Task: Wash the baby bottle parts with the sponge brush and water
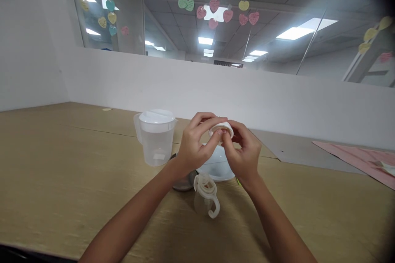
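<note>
Between my two hands I hold a small round white lid (226,125), raised above the table and tilted so that its underside faces me. My left hand (199,137) is closed on its left side, the thumb pressed to the inner face. From the right, my right hand (243,146) grips it too, its thumb beside the other one. Below them stands a small translucent bottle (202,204) with an off-white collar and a curved hook handle. A pale bowl (217,166) sits behind the bottle, partly covered by my hands. My left wrist partly hides a dark-rimmed round dish (184,184).
A translucent pitcher (158,144) with a white lid stands to the left on the wooden table (77,172). A grey sheet (296,152) and a pink cloth (348,158) lie at right. Behind rises a white wall (123,78) below glass with heart-shaped notes.
</note>
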`<act>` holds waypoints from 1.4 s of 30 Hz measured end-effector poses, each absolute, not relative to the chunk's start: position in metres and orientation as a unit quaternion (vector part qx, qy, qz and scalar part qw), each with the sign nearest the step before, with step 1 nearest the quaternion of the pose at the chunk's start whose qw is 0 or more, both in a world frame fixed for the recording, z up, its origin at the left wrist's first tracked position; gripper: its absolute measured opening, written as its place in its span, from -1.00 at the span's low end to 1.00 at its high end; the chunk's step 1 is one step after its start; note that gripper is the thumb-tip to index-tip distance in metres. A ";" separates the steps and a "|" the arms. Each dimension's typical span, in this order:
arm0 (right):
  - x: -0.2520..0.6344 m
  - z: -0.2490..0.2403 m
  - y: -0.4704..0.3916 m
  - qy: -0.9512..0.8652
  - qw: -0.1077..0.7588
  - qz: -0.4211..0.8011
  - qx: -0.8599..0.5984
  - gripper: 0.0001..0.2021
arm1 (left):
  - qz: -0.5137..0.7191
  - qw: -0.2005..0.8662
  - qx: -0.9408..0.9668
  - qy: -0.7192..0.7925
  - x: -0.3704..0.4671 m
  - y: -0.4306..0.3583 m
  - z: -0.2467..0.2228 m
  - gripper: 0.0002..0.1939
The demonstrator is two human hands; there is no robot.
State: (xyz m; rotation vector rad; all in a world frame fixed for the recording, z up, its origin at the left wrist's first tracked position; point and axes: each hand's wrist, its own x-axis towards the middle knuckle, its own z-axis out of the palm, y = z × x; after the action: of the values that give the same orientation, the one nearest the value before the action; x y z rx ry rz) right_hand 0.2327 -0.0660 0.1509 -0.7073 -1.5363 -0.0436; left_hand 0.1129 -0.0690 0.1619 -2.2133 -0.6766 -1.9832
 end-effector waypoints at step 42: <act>0.235 0.151 -0.071 -0.668 0.644 -0.188 -0.323 -0.97 | -0.672 0.173 -0.691 -0.202 0.113 -0.070 0.161 -0.73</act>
State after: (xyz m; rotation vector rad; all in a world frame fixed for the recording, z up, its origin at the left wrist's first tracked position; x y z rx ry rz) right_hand 0.2348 -0.0709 0.1513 -0.7347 -1.5208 -0.4278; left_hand 0.1133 -0.0698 0.1611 -1.9608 -0.5727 -1.9054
